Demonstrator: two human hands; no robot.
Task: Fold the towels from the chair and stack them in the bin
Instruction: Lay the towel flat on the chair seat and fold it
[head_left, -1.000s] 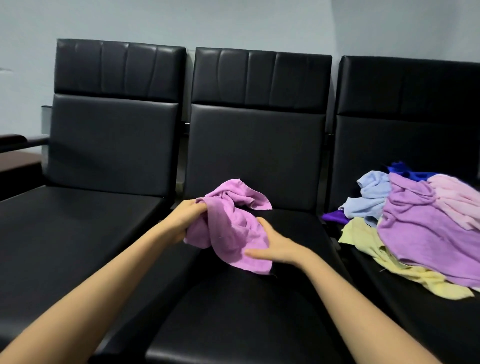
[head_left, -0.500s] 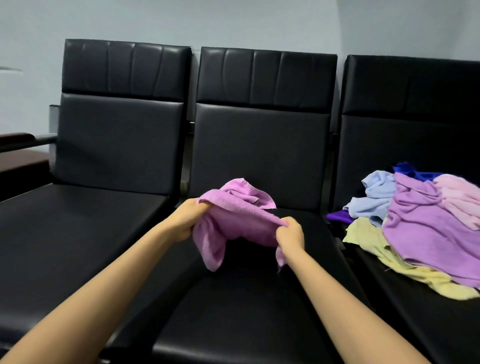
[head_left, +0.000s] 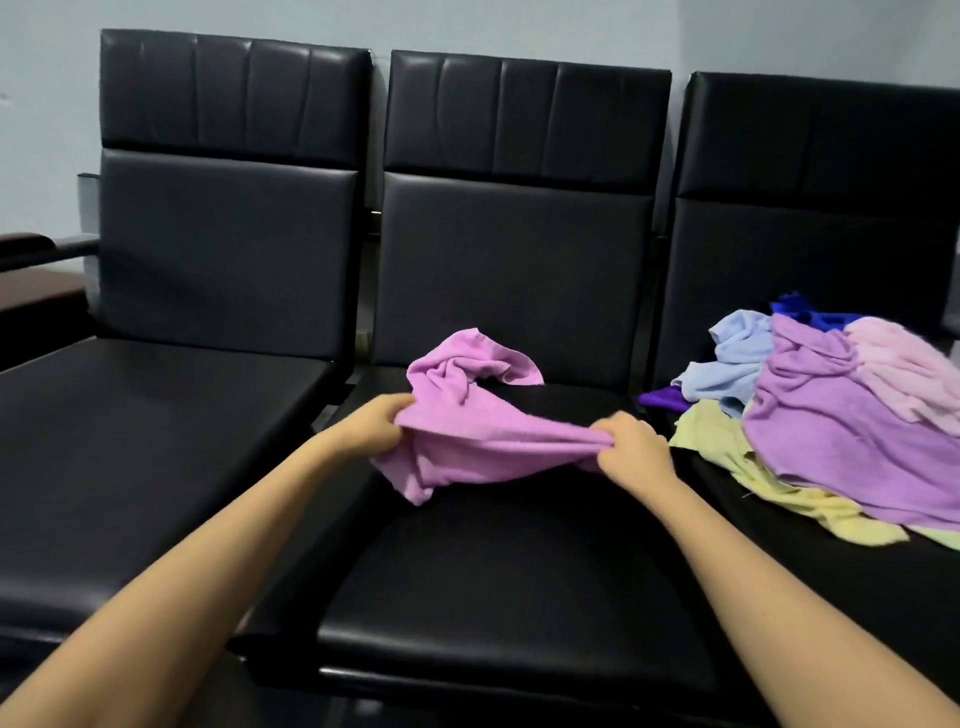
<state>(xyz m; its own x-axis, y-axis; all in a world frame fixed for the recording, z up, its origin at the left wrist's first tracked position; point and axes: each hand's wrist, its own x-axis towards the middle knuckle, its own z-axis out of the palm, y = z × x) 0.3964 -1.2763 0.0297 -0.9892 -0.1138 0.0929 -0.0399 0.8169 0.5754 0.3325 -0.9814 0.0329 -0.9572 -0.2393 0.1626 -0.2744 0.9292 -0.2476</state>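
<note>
A crumpled pink-purple towel (head_left: 483, 431) is stretched over the seat of the middle black chair (head_left: 498, 571). My left hand (head_left: 371, 426) grips its left edge. My right hand (head_left: 631, 452) grips its right end, fingers curled round bunched cloth. A corner of the towel hangs down below my left hand, and its far part lies rumpled against the seat's back. On the right chair (head_left: 810, 171) sits a pile of towels (head_left: 852, 415): lilac on top, pale pink, light blue, yellow and dark blue. No bin is in view.
The left black chair (head_left: 156, 415) has a bare seat. A dark red-brown armrest or table edge (head_left: 31, 270) shows at the far left. A pale wall stands behind the chairs.
My right hand took hold of the towel's right end and pulled it rightward. The towel went from a bunched lump to a stretched band between both hands.
</note>
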